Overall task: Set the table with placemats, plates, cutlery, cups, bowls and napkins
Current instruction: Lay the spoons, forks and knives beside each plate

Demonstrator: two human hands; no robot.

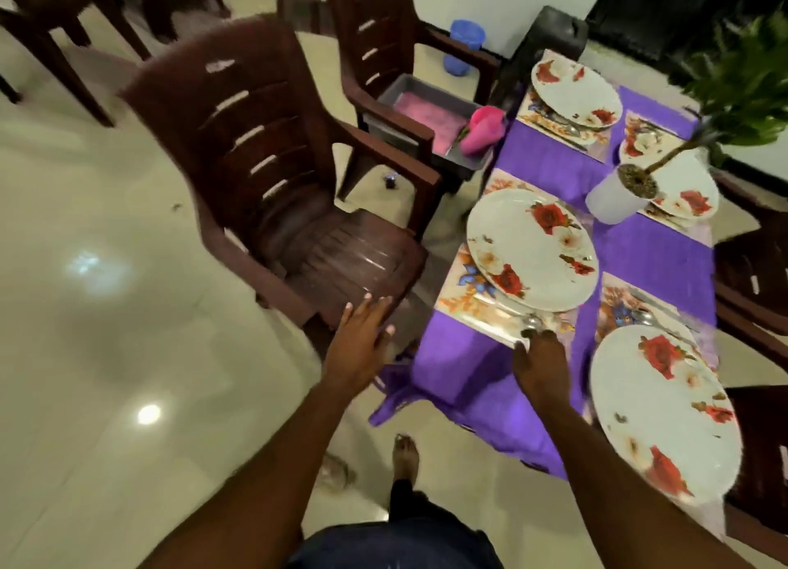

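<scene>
Worktop [554,167]: covered by a purple cloth, four floral placemats on it, each carrying a white plate with red flowers.
Near plate [533,248]: lies on its placemat [460,295] at the worktop's left edge, just beyond the right hand.
Spoon [531,322]: on that placemat between the near plate and the right hand; blurred.
Right plate [663,410]: on the placemat to the right of the near plate, cutlery [652,314] beside its far rim.
Far plates: one [575,93] at the far left corner, one [686,197] behind the pot.
Pot [614,199]: white, with a leafy plant, beyond the near plate towards the middle of the worktop.
Right hand [541,363]: over the cloth at the placemat's near edge, fingers [533,334] curled at the spoon; whether they grip it cannot be told.
Left hand [362,338]: left of the near plate, fingers straight and apart, tips on the front edge of a brown chair [273,184].
Bin [426,120]: grey, on a second chair left of the worktop, with pink cloth and pink cups [484,131] in it.
</scene>
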